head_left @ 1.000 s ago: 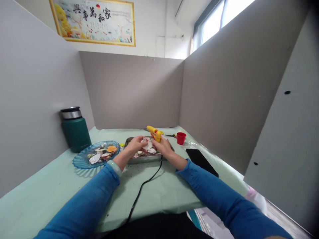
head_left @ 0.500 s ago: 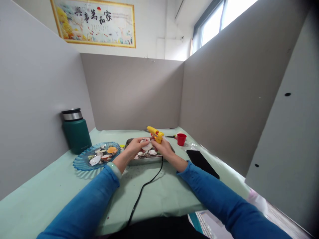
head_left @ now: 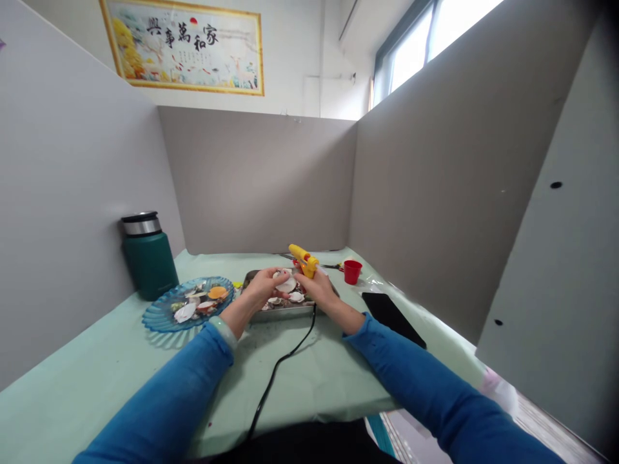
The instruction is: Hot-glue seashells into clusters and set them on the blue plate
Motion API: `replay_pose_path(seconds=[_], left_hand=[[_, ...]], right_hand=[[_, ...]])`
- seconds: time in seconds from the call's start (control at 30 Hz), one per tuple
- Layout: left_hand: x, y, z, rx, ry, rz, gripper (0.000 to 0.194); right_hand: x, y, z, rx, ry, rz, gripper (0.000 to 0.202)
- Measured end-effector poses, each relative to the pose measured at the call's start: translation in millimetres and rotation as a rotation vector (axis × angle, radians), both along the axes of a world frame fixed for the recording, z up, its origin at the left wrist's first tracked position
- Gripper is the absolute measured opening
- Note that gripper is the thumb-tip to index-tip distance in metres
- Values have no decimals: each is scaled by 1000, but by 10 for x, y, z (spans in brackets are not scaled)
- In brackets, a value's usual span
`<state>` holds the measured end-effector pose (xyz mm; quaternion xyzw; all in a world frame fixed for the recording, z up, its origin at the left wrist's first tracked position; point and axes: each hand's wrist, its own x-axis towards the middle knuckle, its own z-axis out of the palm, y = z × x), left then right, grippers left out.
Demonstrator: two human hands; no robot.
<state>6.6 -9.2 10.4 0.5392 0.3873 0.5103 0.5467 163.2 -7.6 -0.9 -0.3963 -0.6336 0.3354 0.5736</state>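
Above the tray (head_left: 285, 312), we pinch a white shell (head_left: 289, 285) in our left hand (head_left: 262, 287) and grip a glue gun (head_left: 305, 260) in our right hand (head_left: 317, 287), presumably close together for control.

The sleeves (head_left: 169, 386) are blue (the bangle (head_left: 226, 330), pale).

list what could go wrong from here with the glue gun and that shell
Burn: the left hand holds the white shell close to the yellow glue gun in the right hand; if it is hot, fingers could get burned.

Snag: the black cord crosses the tabletop toward the person's lap, so an arm might catch it.

Drop: the shell is above the metal tray and could slip onto the shells there.
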Motion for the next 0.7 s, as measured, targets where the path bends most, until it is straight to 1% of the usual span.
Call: replay_pose_path(seconds=[0.17, 0.37, 0.57, 0.7], left_hand=[[15, -4, -15, -44, -36, 44, 17], [14, -3, -11, -109, -86, 12, 12], [12, -22, -18, -130, -70, 17, 13], [19, -39, -17, -128, -53, 9, 13]], right_hand=[[-17, 14, -8, -54, 39, 44, 30], [-5, -3, -10, -82, 103, 134, 27], [1, -17, 5, -110, 149, 130, 28], [3, -6, 4, -120, 147, 139, 24]])
